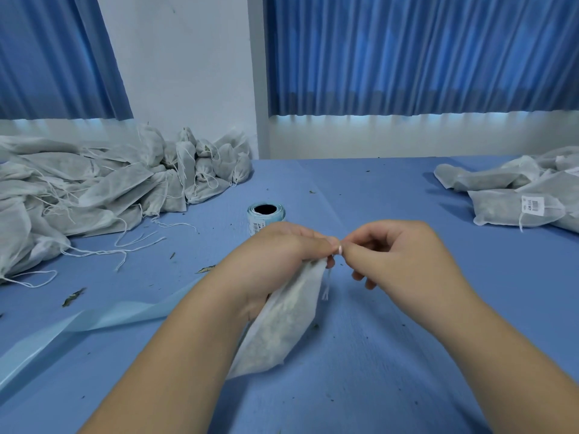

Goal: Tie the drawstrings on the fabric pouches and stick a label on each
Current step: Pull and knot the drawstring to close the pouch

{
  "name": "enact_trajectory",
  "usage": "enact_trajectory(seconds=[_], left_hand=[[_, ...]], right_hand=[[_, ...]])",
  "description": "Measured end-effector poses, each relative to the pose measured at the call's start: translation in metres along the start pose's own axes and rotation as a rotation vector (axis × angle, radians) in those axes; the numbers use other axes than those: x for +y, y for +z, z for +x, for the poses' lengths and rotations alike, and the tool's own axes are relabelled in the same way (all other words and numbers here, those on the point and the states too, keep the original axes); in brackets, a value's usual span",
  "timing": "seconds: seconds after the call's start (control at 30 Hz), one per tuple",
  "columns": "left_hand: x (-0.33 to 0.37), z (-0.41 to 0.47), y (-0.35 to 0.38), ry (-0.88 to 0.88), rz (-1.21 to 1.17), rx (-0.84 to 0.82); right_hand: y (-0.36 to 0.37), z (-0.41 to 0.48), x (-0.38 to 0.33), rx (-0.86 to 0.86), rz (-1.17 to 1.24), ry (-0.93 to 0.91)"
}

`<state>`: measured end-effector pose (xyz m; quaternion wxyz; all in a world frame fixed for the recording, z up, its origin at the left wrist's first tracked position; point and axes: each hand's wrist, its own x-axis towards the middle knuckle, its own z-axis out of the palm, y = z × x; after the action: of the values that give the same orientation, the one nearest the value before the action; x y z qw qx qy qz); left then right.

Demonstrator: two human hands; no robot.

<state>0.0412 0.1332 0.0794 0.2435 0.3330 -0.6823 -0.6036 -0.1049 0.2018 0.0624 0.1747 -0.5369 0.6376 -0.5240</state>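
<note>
A white fabric pouch (279,324) with greenish filling hangs over the blue table (391,339) at centre. My left hand (275,258) grips its gathered neck. Just to the right, my right hand (398,255) pinches the thin white drawstring (326,285) at the pouch's top, fingertips of both hands nearly touching. Two short string ends dangle below the pinch. A roll of labels (266,216) on pale blue backing stands behind my left hand.
A big heap of pouches (94,189) with loose strings covers the left of the table. A smaller pile (517,195) at the right holds pouches, one bearing a label. A pale blue backing strip (94,321) trails left. Leaf bits are scattered about.
</note>
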Motion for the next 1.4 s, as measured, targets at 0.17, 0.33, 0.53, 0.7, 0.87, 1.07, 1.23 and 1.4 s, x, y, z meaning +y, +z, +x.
enact_trajectory(seconds=[0.17, 0.33, 0.53, 0.7, 0.87, 1.07, 1.23, 1.4], left_hand=[[-0.002, 0.003, 0.002, 0.010, -0.080, 0.065], [-0.004, 0.005, 0.002, 0.012, -0.121, 0.101], [-0.008, 0.008, 0.002, 0.047, -0.056, 0.144], [-0.009, 0.009, 0.002, 0.089, 0.081, 0.174], [-0.010, 0.011, -0.005, 0.097, 0.116, 0.206], [-0.014, 0.015, -0.004, 0.068, 0.123, 0.169], [-0.016, 0.014, 0.001, 0.083, 0.151, 0.162], [-0.019, 0.020, 0.000, 0.165, 0.242, 0.341]], right_hand=[[0.001, -0.001, -0.002, 0.094, -0.052, -0.066], [0.002, -0.006, -0.004, 0.008, -0.038, -0.183], [0.001, -0.004, 0.001, 0.038, -0.117, -0.201], [0.000, -0.003, 0.004, 0.053, -0.279, -0.207], [-0.008, 0.002, 0.000, 0.075, 0.087, -0.035], [-0.010, 0.002, -0.005, -0.018, 0.581, 0.056], [-0.008, 0.001, -0.007, -0.139, 0.916, 0.171], [-0.017, 0.005, -0.005, -0.182, 0.863, 0.356]])
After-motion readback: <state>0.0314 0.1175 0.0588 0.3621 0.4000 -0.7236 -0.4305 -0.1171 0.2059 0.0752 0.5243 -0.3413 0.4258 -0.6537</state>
